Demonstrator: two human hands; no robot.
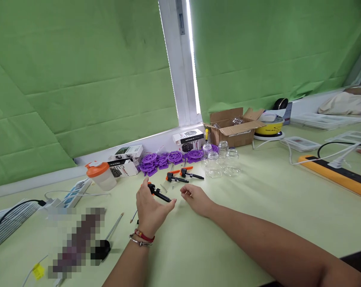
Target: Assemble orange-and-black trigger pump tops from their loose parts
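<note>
My left hand (152, 209) is raised over the table with thumb and fingers curved around a black rod-shaped part (161, 194) with a little orange at its head. The rod's lower end meets the thumb tip. To its right, my right hand (196, 199) has its fingertips pinched together; whatever they hold, if anything, is too small to make out. Just beyond the hands lie two similar black parts with orange levers, one at the left (177, 178) and one at the right (192, 174). Small metal pieces (164, 188) are scattered near them.
Purple wheel-shaped parts (175, 157) line the back, between printed boxes (188, 140). Several glass jars (214, 165) and an open carton (237, 137) stand right of them. An orange-lidded bottle (101, 175), a screwdriver (101, 250) and power strips (342, 177) are at the sides.
</note>
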